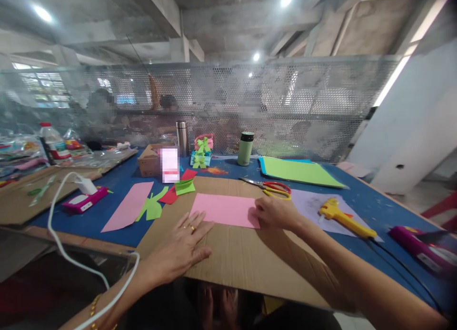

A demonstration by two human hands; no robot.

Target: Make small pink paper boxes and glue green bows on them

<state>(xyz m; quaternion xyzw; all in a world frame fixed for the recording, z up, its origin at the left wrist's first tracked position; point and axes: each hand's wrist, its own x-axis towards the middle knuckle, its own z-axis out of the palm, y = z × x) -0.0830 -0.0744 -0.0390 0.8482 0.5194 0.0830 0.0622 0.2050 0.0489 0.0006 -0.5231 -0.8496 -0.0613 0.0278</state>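
A pink paper rectangle (226, 209) lies flat on a brown cardboard sheet (235, 263). My left hand (187, 244) rests with spread fingers on the cardboard, its fingertips on the paper's lower left corner; rings show on its fingers. At the paper's right edge my right hand (276, 212) is closed, fingers curled at the edge; whether the paper is pinched between them is hidden. Just behind that hand are scissors with red handles (276, 185) and a yellow-handled pair (280, 193). Green (184, 187) and red paper pieces (169, 195) lie left of the pink rectangle.
A yellow glue gun (346, 219) lies on lilac paper (303, 201) at the right, its cord trailing frontward. Behind stand a green tumbler (245, 149), a steel flask (182, 138) and a cardboard box (148, 161). A white cable (59, 244) crosses my left forearm.
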